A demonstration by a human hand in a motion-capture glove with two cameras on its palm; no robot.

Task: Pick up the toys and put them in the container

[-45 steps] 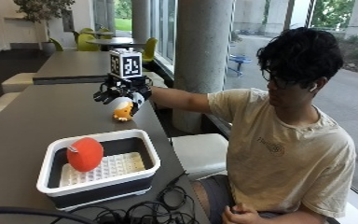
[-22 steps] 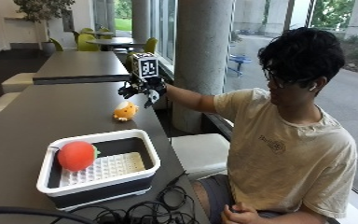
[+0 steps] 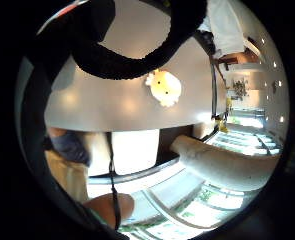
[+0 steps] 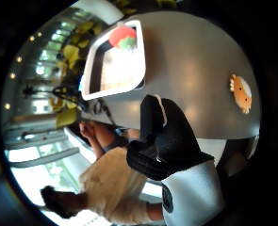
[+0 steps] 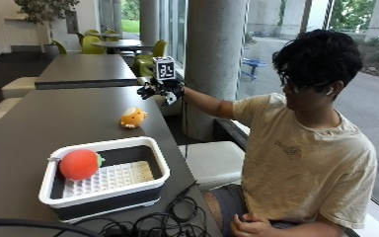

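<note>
In the outside view the gloved right hand (image 5: 161, 90) is held raised above the table's (image 5: 45, 118) far right edge, upper centre of the frame, fingers loosely spread and nothing gripped. An orange toy (image 5: 132, 118) lies on the table at centre left, apart from the hand. A red toy (image 5: 79, 164) sits in the left end of the white container (image 5: 151, 181) at lower left.

In the outside view the gloved right hand (image 5: 161, 90), upper centre of the frame, is too small to show how its fingers stand; the bare hand (image 5: 252, 228) is cut off by the bottom edge; the container (image 5: 104, 176), lower left, hides the underside of the red toy (image 5: 79, 164). The orange toy (image 5: 132, 118) is too small for its features to be told.
</note>
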